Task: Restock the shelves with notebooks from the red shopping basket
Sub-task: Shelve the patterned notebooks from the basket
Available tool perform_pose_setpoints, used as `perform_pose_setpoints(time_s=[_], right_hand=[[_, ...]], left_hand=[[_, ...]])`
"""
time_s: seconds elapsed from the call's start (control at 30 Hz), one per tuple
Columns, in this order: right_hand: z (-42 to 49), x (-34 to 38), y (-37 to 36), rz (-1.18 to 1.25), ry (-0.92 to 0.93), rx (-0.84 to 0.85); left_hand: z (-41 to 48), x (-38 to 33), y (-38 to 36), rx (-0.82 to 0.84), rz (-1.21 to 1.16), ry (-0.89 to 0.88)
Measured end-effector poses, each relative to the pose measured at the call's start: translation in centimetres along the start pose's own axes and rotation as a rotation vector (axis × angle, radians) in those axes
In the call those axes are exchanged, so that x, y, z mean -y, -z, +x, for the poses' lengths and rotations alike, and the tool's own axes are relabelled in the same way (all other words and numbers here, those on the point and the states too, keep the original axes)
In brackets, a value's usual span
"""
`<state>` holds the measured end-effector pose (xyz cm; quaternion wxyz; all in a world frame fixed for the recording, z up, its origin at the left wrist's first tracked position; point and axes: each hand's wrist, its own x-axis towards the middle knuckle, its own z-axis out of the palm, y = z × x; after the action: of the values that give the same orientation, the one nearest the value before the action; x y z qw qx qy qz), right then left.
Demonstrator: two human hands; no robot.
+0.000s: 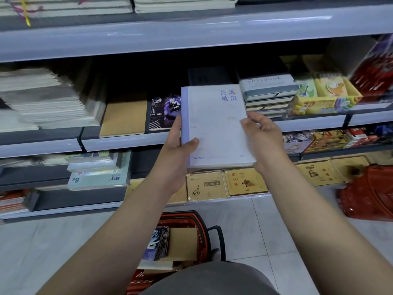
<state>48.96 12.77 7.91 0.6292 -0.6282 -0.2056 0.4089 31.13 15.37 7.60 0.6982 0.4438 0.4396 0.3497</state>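
**Both hands hold a pale notebook up before the middle shelf**

Nearest, low in the scene, the red shopping basket [191, 222] sits on the tiled floor [53, 241] just in front of the person, partly hidden by grey clothing. Inside it lie more notebooks: a kraft-brown one [184, 241] and, to its left, dark patterned ones [158, 241] standing on edge.

Above the basket, the two forearms reach forward. The left hand [179, 143] grips the white-and-lilac notebook [214, 124] along its left edge, thumb curled over the front cover and fingers behind. The right hand [262, 133] holds the right edge, thumb pressed onto the cover, fingers wrapped at the side. The notebook is held face-up, slightly tilted, with blue characters near its upper right corner; it is in the air, in front of the middle shelf [127, 141].

Farther off, on that shelf, a brown-covered stack [123, 118] lies left of a dark "FOR YOU" notebook [162, 113]. To the right of the held notebook stands a pile of grey "NOTEBOOK" volumes [268, 90], then a yellow display box [323, 96]. At far left, wrapped pale stacks [42, 99] lean untidily. Below, yellow-covered drawing books [225, 184] line the lowest shelf, and a red bag [370, 194] sits on the floor at right.
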Motion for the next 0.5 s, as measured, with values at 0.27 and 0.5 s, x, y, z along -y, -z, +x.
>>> perform_pose_setpoints(time_s=[0.27,0.5], right_hand=[[4.0,-1.0,0.4,0.013,-0.083,0.026],[6.6,-2.4,1.3,0.045,-0.162,0.080]], left_hand=[[3.7,1.3,-1.7,-0.104,-0.086,0.029],[7.2,1.3,-2.7,-0.197,-0.145,0.085]])
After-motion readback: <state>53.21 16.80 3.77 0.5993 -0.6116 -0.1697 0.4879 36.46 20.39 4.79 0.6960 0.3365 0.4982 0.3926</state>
